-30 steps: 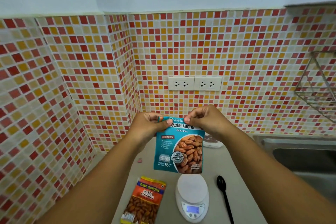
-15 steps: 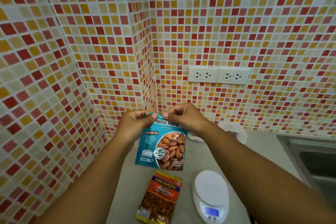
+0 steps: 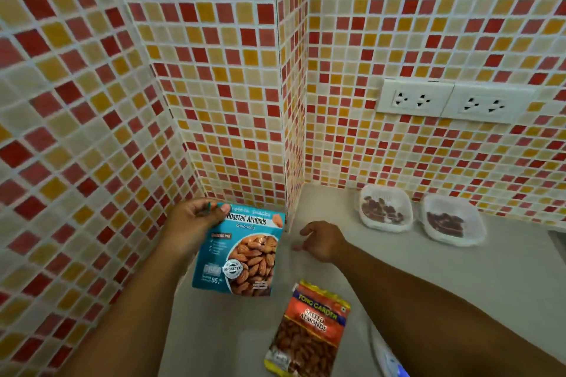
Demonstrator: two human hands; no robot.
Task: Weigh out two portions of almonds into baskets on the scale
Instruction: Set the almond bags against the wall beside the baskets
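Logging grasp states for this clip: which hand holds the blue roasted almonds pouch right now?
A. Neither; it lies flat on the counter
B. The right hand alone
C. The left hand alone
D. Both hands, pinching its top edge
C. The left hand pinches the top corner of the blue roasted almonds pouch, while the right hand is off it, down by the counter with nothing visibly in it.

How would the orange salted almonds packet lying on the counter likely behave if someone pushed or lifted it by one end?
The salted almonds packet looks like thin, glossy film, so it would probably slide easily on the counter. Lying flat, it seems unlikely to roll. Lifted by one end, it would likely sag, its nuts shifting downward.
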